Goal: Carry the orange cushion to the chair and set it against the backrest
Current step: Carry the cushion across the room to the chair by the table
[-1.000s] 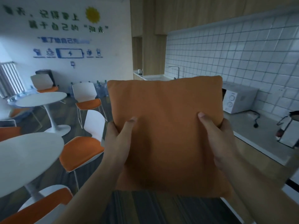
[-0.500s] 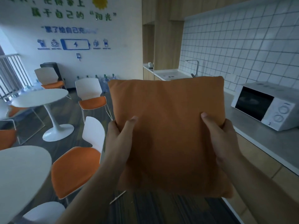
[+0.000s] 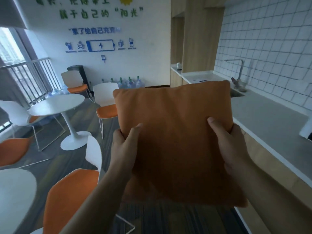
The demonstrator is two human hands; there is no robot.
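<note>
Currently the cushion (image 3: pixel 175 142) is carried upright at frame centre, left hand (image 3: pixel 124 149) and right hand (image 3: pixel 231 146) each clamped on a side edge. Keep both grips even, steer toward the chair (image 3: pixel 74 188) at lower left, and lower it flat against the backrest (image 3: pixel 93 152).

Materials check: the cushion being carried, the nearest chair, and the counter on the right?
Orange cushion: matte woven fabric, soft fill; it dents under both thumbs. Nearest chair: orange padded-looking seat, smooth white back, probably plastic, thin metal legs. Counter: flat grey matte top, likely stone or laminate; cannot tell which.
</note>
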